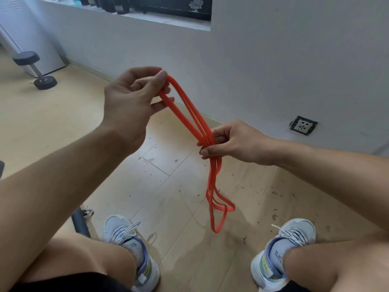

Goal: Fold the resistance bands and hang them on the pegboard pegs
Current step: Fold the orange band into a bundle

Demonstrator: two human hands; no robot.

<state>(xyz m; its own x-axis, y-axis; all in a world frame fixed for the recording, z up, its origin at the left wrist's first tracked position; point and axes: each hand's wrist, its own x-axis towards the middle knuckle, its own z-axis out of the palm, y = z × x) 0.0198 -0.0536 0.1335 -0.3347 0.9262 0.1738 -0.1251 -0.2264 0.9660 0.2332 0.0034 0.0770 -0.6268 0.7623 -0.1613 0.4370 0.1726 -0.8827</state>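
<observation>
An orange resistance band (190,114) is doubled into several strands and stretched between my hands above the wooden floor. My left hand (134,98) holds the upper folded end, with thumb and fingers curled round the strands. Lower and to the right, my right hand (233,142) pinches the strands together at their middle. Below that hand the rest of the band hangs in loose loops, ending just above the floor between my shoes. No pegboard is in view.
A black dumbbell (34,69) lies on the floor at the far left by a white cabinet. A grey wall with a socket (303,125) runs along the right. A dark bar (81,222) lies by my left shoe. My knees fill the bottom corners.
</observation>
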